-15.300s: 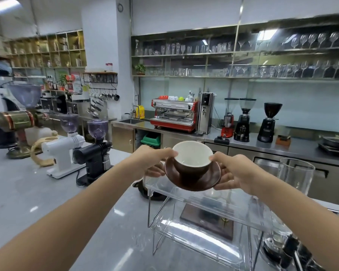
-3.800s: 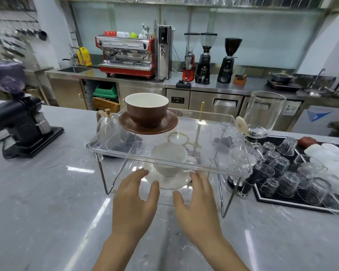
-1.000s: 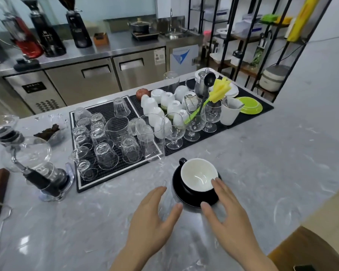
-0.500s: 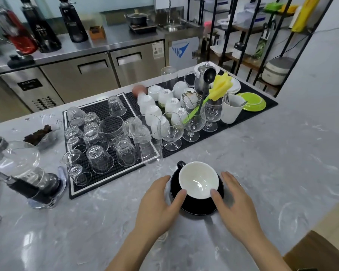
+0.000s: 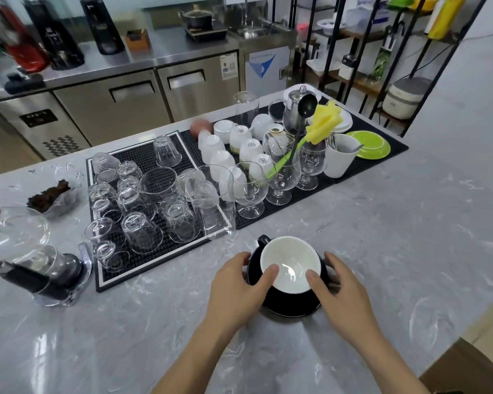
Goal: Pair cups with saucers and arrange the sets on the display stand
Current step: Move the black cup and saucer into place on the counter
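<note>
Head view: one cup point(image 5: 290, 263) on one saucer point(image 5: 291, 304) (black, on the counter point(image 5: 382, 251)); left hand point(image 5: 239, 282), right hand point(image 5: 339, 285), fingers curled, gripping saucer's sides.

Left hand point(image 5: 238, 282): forearm bare, fingers curled, thumb extended inward | Right hand point(image 5: 340, 291): forearm bare, fingers curled, thumb inward | palms facing, near together

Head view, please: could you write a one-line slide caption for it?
Left hand and right hand clasp a black saucer carrying a white-lined cup on the marble counter.
</note>
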`<state>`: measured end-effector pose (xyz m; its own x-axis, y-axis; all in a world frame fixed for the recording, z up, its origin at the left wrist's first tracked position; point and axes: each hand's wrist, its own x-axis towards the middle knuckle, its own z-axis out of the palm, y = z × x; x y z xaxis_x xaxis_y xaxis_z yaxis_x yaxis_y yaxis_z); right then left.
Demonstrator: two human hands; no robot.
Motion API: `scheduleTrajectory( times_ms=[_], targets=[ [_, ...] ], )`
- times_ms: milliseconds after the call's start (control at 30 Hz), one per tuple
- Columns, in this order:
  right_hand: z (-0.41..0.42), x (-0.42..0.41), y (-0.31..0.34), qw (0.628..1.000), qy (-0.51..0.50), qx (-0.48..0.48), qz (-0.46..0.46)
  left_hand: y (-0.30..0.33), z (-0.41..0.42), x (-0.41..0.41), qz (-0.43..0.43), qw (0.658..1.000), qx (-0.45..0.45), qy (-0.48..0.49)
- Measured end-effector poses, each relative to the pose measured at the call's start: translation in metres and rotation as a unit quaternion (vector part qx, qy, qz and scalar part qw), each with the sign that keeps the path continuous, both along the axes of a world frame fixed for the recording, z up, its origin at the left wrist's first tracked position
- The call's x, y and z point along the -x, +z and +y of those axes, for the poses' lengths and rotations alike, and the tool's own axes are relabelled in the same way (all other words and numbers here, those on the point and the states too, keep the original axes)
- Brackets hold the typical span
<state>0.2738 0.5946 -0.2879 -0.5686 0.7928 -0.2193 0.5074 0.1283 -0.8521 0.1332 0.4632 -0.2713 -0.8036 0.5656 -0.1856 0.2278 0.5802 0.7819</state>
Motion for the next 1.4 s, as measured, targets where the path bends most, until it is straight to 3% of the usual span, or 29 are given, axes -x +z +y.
scheduleTrajectory(
  times_ms=[233, 500, 667, 1400],
  targets=[
    [0.01, 0.003, 0.001, 0.995, -0.011, 0.095, -0.002, -0.012, 0.007, 0.011, -0.162, 0.982, -0.053, 0.086],
    [0.014, 0.002, 0.011, 0.989, -0.012, 0.148, -0.015, -0.014, 0.005, 0.012, -0.258, 0.958, -0.079, 0.093],
    [0.012, 0.002, 0.012, 0.978, -0.012, 0.208, -0.002, -0.017, 0.002, 0.013, -0.29, 0.949, -0.089, 0.09],
    [0.005, -0.001, 0.022, 0.982, -0.011, 0.181, 0.047, -0.002, -0.008, 0.003, -0.325, 0.926, -0.174, 0.084]
  ],
)
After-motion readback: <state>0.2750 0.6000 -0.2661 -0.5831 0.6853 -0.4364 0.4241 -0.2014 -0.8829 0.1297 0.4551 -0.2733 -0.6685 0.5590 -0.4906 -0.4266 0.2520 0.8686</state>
